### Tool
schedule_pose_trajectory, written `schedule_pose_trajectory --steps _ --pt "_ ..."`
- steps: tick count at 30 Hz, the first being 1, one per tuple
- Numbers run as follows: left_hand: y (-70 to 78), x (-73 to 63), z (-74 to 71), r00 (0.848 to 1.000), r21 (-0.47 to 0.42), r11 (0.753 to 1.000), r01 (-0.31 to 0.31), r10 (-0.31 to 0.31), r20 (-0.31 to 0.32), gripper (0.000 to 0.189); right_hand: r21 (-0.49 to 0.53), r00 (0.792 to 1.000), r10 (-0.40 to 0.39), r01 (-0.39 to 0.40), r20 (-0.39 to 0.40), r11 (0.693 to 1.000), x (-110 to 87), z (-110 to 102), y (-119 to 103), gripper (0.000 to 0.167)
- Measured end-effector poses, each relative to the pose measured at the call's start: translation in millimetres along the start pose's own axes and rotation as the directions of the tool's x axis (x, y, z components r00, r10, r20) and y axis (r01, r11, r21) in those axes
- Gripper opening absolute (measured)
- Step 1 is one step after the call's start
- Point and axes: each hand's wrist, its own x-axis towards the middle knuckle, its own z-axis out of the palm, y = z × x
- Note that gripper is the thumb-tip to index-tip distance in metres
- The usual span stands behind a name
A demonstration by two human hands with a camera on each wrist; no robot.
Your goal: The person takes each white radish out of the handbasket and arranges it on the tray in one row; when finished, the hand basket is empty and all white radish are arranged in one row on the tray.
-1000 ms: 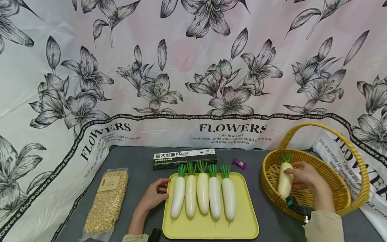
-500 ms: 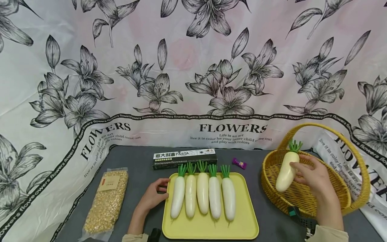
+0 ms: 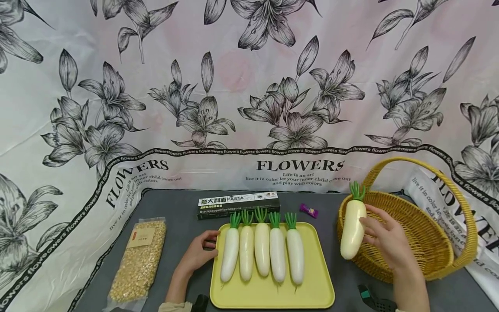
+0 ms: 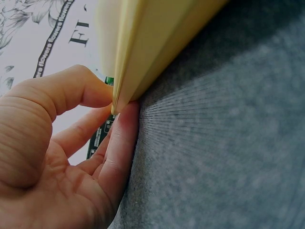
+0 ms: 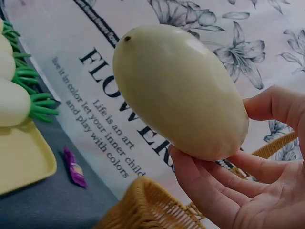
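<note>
My right hand [image 3: 390, 238] holds a white radish [image 3: 354, 229] with a green top, thumb on one side and fingers on the other. The radish is raised over the left rim of the yellow wicker basket [image 3: 409, 229], leaning slightly. In the right wrist view its rounded lower end [image 5: 176, 95] faces the camera. My left hand [image 3: 199, 251] pinches the left edge of the yellow tray [image 3: 273, 299]; the left wrist view has the thumb and fingers on either side of the tray's rim [image 4: 128, 62]. Several white radishes [image 3: 262, 251] lie side by side on the tray, green tops pointing away.
Behind the tray stands a black and white pasta box [image 3: 238, 206], with a small purple packet [image 3: 309, 210] to its right. A bag of yellow kernels [image 3: 138, 260] lies at the left. The basket's tall handle [image 3: 448, 182] arches up; a flowered cloth [image 3: 234, 108] hangs behind.
My right hand has lifted the radish up from inside the basket and moved it left to the basket's rim. My left hand stays at the tray's edge.
</note>
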Motion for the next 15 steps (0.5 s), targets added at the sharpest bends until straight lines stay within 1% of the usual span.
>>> schedule_pose_trajectory --steps 4,7,11,13,15 --pt "0.6 0.8 -0.7 1.000 -0.004 1.000 -0.006 0.006 0.008 0.055 -0.015 1.000 -0.019 0.019 0.017 1.000 -1.3 12.3 4.6 0.038" --pt "0.7 1.8 -2.2 1.000 -0.010 1.000 0.002 -0.001 0.016 0.056 -0.040 0.999 -0.017 0.019 0.029 0.999 -0.9 22.4 5.6 0.045" --pt "-0.8 3.3 -3.1 0.999 -0.006 1.000 0.018 -0.018 0.030 0.056 -0.159 0.999 0.013 -0.005 0.049 0.987 1.1 38.8 6.7 0.063" --pt "-1.5 3.6 -2.7 0.999 -0.004 1.000 0.024 -0.024 0.036 0.056 -0.230 0.998 0.034 -0.020 0.057 0.973 2.4 47.1 8.2 0.065" --pt "-1.5 3.6 -1.9 0.999 -0.007 1.000 0.030 -0.030 0.033 0.056 -0.285 0.997 0.036 -0.015 0.068 0.958 3.9 55.2 10.3 0.064"
